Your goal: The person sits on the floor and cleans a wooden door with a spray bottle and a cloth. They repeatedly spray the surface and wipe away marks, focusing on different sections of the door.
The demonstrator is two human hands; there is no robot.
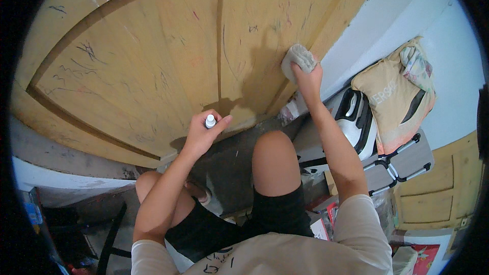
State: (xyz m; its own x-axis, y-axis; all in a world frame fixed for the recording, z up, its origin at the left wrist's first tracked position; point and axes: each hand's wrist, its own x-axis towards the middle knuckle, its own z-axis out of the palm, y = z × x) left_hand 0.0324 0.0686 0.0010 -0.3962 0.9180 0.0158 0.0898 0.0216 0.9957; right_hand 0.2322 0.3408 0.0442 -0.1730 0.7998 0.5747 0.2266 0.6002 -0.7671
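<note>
Before me stands a yellow-painted wooden panel door [191,57] covered with dark and red scribbles. My right hand [310,74] presses a folded, light grey cloth [300,58] against the door's lower right panel, near the frame moulding. Lower and to the left, my left hand [206,131] is wrapped around a small bottle with a white top [210,121], held upright in front of the door; its body is mostly hidden by my fingers. Both hands cast shadows on the wood.
At the right, a stuffed beige bag [393,99] leans on a white and black case [357,126] by folding grey panels [412,156]. A wrapped item [292,110] lies at the door's foot. Black metal legs [110,236] stand lower left. My knees are close to the door.
</note>
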